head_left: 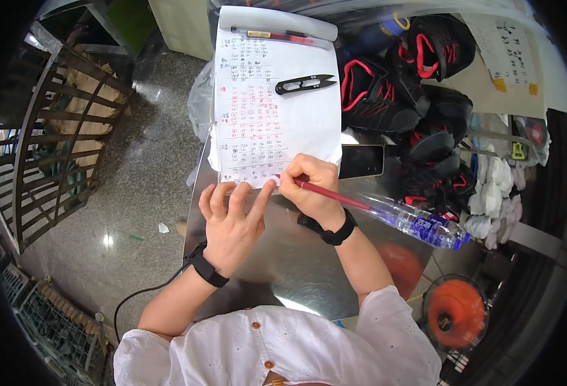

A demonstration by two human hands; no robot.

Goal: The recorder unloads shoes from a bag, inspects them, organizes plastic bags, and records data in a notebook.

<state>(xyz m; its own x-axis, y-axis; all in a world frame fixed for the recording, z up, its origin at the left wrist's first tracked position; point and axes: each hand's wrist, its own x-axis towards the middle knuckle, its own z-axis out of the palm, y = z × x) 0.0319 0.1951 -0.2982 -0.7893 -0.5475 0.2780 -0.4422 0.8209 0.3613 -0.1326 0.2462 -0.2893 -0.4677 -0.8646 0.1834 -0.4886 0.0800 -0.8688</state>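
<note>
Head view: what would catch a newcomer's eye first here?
The right hand writing with a red pen at the lower edge of a handwritten sheet on the metal table, the left hand resting beside it. Black thread snips lie on the sheet; black-and-red shoes pile up right of it.

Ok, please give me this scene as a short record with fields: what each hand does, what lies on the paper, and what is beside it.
right hand: right hand holds a red pen, tip on the lower edge of the sheet
left hand: left hand flat on the metal table, fingertips at the paper sheet
on the sheet: black thread snips; a pen at the top
right of sheet: phone, plastic bottle, black and red shoes
wrists: black bands on both
</note>
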